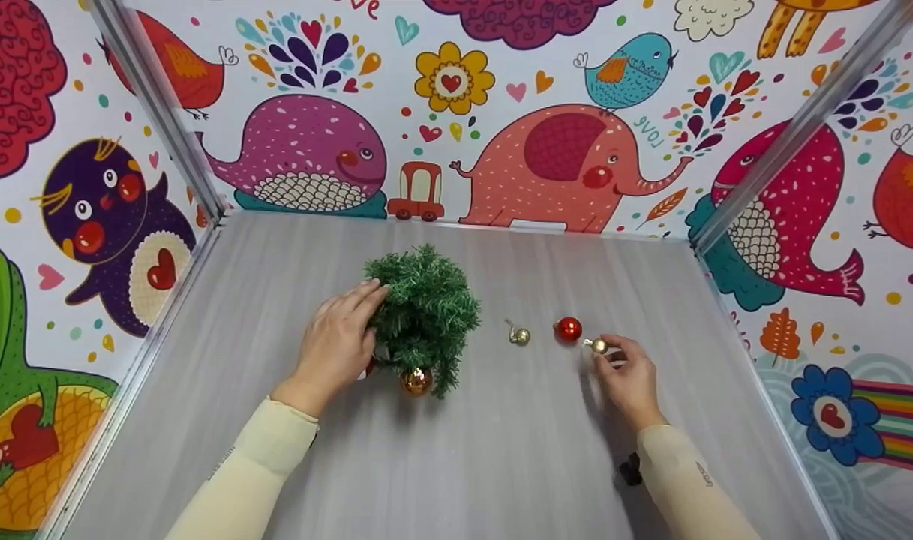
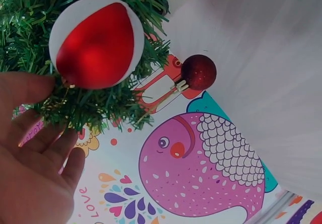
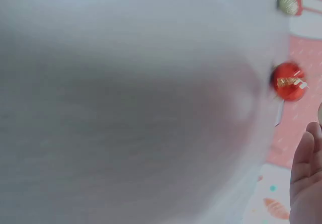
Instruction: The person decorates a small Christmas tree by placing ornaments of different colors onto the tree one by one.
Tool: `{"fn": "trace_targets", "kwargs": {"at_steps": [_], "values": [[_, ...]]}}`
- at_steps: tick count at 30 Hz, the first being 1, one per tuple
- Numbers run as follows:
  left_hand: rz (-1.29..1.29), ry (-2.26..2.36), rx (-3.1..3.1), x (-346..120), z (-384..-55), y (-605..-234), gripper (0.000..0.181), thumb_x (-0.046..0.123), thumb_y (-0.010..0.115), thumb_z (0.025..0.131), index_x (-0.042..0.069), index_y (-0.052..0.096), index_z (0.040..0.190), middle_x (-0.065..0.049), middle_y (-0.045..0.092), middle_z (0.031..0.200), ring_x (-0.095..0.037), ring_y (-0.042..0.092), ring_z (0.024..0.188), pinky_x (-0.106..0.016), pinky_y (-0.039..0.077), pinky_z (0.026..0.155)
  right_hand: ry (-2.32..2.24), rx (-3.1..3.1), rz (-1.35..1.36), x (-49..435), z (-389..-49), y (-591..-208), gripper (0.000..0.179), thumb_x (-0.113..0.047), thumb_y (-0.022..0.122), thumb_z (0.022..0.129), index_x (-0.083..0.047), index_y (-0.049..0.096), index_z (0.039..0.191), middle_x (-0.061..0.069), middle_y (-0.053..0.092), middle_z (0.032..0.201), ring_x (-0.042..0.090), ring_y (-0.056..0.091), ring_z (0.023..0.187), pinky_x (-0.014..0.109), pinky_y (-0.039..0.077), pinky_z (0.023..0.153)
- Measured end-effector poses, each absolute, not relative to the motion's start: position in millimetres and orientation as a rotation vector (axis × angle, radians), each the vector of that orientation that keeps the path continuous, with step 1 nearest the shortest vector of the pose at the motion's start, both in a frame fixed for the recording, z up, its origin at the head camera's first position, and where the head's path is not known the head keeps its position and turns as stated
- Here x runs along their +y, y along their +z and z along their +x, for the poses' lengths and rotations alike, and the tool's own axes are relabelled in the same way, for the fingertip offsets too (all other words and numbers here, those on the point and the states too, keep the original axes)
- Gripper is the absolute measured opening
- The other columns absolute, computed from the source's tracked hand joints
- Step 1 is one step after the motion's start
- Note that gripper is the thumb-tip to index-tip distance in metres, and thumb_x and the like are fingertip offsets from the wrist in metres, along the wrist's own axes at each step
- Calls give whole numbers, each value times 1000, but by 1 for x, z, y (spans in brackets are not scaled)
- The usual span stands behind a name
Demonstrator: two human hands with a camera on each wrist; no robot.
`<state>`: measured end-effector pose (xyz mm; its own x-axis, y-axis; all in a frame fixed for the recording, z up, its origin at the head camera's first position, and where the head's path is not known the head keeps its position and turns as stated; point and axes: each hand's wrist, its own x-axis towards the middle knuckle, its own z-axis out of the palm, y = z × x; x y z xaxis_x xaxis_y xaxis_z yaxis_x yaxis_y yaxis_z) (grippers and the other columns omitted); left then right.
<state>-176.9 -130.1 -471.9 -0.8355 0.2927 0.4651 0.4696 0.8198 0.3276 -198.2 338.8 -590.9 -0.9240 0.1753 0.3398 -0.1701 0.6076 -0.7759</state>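
A small artificial Christmas tree (image 1: 426, 300) stands on the table, my left hand (image 1: 340, 330) holding its left side. In the left wrist view, foliage lies between the thumb and fingers (image 2: 50, 143), beside a red-and-white ball (image 2: 98, 43). A dark red glitter ball (image 2: 198, 73) and a copper-coloured ball (image 1: 416, 381) also hang on the tree. My right hand (image 1: 630, 377) pinches a small gold ball ornament (image 1: 600, 346) above the table; the right wrist view catches only part of that hand (image 3: 308, 178). Just left of it lies a shiny red ball (image 1: 568, 329).
Another small gold ball (image 1: 521, 336) lies between the tree and the red ball. The grey table (image 1: 501, 472) is bounded by printed cartoon panels (image 1: 561, 172) at the back and sides, with metal posts (image 1: 801, 127) at the corners.
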Motion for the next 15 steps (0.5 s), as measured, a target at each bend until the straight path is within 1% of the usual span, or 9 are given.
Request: {"fn": "trace_targets", "kwargs": {"at_steps": [6, 12, 15], "values": [[-569, -614, -2615, -129, -176, -471, 63, -4, 67, 82, 6, 54, 142, -12, 51, 146, -31, 48, 133, -47, 36, 109, 1226, -2409, 176, 316, -194, -571, 34, 4, 80, 78, -3, 70, 110, 8, 68, 104, 24, 67, 79, 17, 52, 65], [-567, -603, -2617, -129, -176, -471, 63, -3, 68, 82, 6, 54, 142, -12, 50, 146, -31, 48, 133, -47, 37, 108, 1275, -2404, 353, 287, -192, -551, 35, 3, 79, 81, -5, 70, 113, 0, 68, 102, 19, 66, 79, 23, 54, 64], [-566, -599, -2622, -129, -176, -471, 63, -3, 67, 82, 7, 53, 143, -12, 50, 147, -31, 48, 133, -48, 37, 107, 1291, -2366, 448, 272, -190, -542, 35, 4, 79, 80, -5, 70, 113, 0, 68, 100, 19, 66, 79, 28, 55, 63]]}}
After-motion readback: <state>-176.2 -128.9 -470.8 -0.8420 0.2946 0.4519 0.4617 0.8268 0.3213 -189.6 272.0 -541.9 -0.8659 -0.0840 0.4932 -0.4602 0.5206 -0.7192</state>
